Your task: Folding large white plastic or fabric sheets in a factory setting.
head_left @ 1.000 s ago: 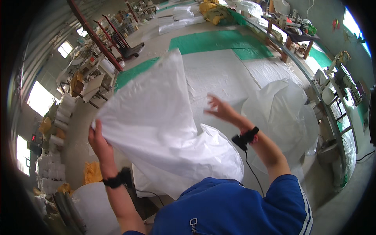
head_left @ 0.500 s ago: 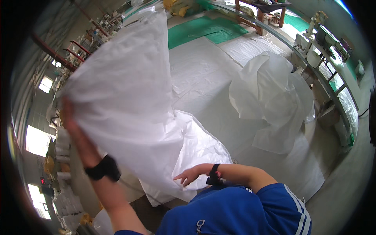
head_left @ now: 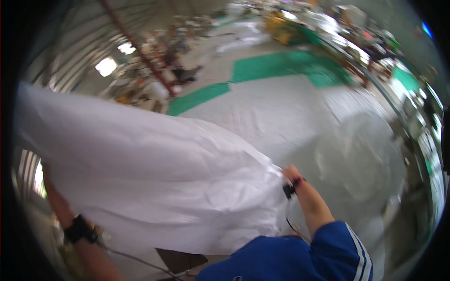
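A large white plastic sheet billows across the left and middle, spread between my two arms. My right hand is closed on the sheet's right-hand edge, close to the middle of the view. My left hand is raised at the far left. The sheet lies over it and hides its fingers, so its grip does not show. Both wrists wear a dark band with a small black device. Motion blurs much of the sheet.
More white sheeting covers the floor ahead, with green sheets beyond it. A crumpled translucent sheet lies at the right. A curved metal rail runs along the right side. A red post and cluttered goods stand at the back left.
My right hand has moved up and forward and now grips the sheet's edge. My left hand has moved lower and outward, and the sheet has swung down to the left. The view has turned left.
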